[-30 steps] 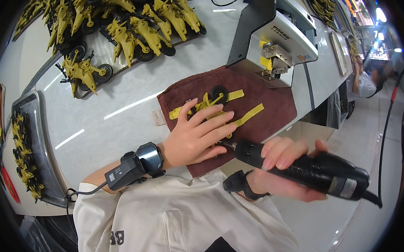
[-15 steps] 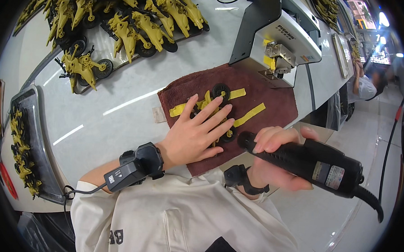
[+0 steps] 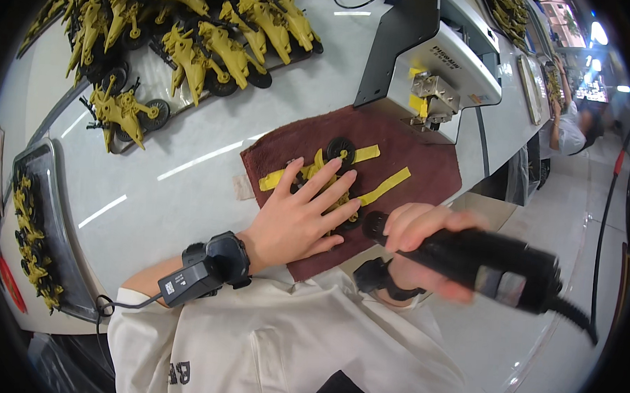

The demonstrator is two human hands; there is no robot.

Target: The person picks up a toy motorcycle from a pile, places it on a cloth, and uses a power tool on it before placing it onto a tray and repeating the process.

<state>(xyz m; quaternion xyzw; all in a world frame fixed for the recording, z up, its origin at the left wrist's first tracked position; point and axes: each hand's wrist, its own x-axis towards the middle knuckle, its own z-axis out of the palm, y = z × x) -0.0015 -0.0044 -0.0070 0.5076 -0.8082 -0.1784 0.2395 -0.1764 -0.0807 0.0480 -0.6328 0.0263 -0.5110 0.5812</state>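
Observation:
My left hand (image 3: 293,220) lies over a yellow toy motorcycle with black wheels (image 3: 341,150), its fingers stretched out and spread. The palm and fingers hide much of the toy. Beneath them is a maroon cloth (image 3: 303,136) on the table. My right hand (image 3: 420,226) is wrapped round a black corded electric screwdriver (image 3: 491,264), which is slightly blurred. The tool's nose points left, close to the toy's lower wheel beside my left fingertips; I cannot tell whether it touches. Yellow tape strips (image 3: 387,185) stick to the cloth around the toy.
A box-shaped machine (image 3: 447,69) with a metal front stands behind the cloth. Piled yellow toy motorcycles (image 3: 194,61) fill the far left. A dark tray (image 3: 64,235) at left holds small yellow-black parts. The screwdriver's cord (image 3: 601,244) runs up the right side. Another person sits far right.
My right hand and the screwdriver have shifted a little to the left, the nose coming slightly nearer the toy. My left hand stays on the toy. The whole view has shifted slightly.

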